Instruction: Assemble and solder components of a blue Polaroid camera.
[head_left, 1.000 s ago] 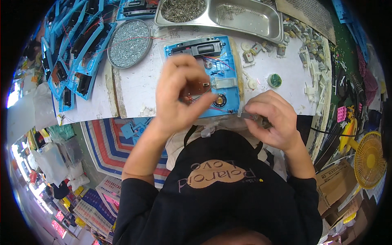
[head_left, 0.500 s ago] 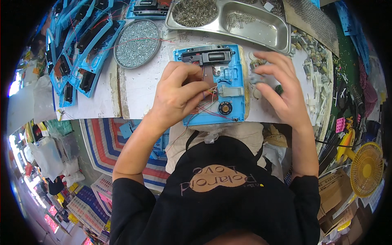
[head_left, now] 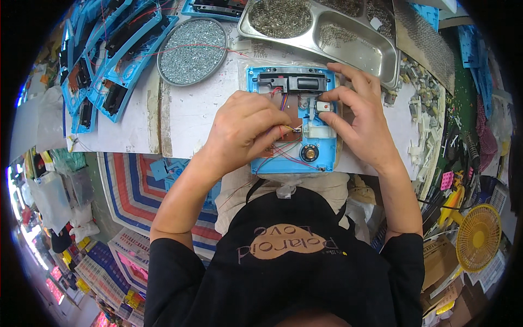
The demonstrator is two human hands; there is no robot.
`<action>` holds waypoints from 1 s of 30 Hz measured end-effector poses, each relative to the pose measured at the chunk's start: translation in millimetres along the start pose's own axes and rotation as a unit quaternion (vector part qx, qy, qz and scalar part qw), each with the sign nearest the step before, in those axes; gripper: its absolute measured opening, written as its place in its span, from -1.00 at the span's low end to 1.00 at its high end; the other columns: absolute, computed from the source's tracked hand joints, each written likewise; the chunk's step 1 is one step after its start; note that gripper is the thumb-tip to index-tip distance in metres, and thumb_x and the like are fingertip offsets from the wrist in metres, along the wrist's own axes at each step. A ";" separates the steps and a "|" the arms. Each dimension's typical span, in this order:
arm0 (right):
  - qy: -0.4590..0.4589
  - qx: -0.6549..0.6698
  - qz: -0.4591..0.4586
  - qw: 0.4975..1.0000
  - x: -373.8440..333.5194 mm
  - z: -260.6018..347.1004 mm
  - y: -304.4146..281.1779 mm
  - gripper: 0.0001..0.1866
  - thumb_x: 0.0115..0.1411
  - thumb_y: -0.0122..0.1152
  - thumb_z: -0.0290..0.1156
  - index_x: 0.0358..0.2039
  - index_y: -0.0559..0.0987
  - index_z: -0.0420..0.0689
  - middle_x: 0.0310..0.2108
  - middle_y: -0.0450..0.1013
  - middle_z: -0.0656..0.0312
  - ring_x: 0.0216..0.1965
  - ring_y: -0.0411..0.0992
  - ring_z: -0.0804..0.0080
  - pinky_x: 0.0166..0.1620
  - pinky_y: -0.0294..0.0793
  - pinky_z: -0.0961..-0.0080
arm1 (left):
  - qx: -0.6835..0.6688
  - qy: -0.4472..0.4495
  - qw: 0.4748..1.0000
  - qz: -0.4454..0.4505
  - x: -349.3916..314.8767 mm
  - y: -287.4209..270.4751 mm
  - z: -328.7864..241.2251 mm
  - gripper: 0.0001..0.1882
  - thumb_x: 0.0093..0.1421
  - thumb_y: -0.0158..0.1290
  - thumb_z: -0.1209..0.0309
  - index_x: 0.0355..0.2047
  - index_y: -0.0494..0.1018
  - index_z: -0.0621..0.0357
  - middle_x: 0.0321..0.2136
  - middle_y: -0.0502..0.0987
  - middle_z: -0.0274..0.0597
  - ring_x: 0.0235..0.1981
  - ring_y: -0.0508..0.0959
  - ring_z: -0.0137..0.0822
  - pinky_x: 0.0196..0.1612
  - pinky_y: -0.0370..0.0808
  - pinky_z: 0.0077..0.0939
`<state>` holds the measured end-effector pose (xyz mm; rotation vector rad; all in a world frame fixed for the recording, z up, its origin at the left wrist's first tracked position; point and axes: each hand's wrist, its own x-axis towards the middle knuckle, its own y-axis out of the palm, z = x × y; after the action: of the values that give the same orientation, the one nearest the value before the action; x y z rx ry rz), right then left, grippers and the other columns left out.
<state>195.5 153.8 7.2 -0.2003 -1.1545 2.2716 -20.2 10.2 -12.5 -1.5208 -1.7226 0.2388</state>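
Note:
A blue plastic housing (head_left: 321,160) lies on the white worktable in front of me, with a black slotted mechanism (head_left: 298,82) across its far end. Inside are a brown circuit board (head_left: 293,113), a round black speaker (head_left: 310,153) and a whitish plastic part (head_left: 320,131). Thin coloured wires (head_left: 284,100) run over the board. My left hand (head_left: 242,128) is closed in a pinch on wire ends beside that whitish part. My right hand (head_left: 362,117) grips a small white and grey block (head_left: 323,107) between thumb and finger, at the housing's right side.
A round tray of small metal screws (head_left: 193,52) and a steel compartment tray (head_left: 348,52) of small metal parts stand beyond the housing. More blue housings (head_left: 122,82) with loose red wires are piled at left. Small white plastic parts (head_left: 422,125) lie along the right edge.
My right hand has moved left, bringing the small block from beside the housing onto its right side. My left hand still pinches the wires. The whole view has shifted slightly.

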 end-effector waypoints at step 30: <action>-0.188 -0.006 -0.157 0.969 26.8 7.1 23.3 -0.75 -0.22 0.49 -0.56 -0.46 0.65 -0.07 -0.08 0.59 0.28 0.05 0.38 0.14 -0.06 0.49 0.31 | 0.041 -0.151 0.977 -0.145 -22.4 -3.3 3.6 -0.77 0.09 0.29 0.58 -0.20 0.66 0.26 -0.39 0.64 -0.12 -0.44 0.61 -0.23 -0.34 0.55 -0.48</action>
<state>160.8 153.1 -3.3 0.4009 -1.2824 2.0673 -26.3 -9.6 -22.5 -1.1992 -2.1212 0.3979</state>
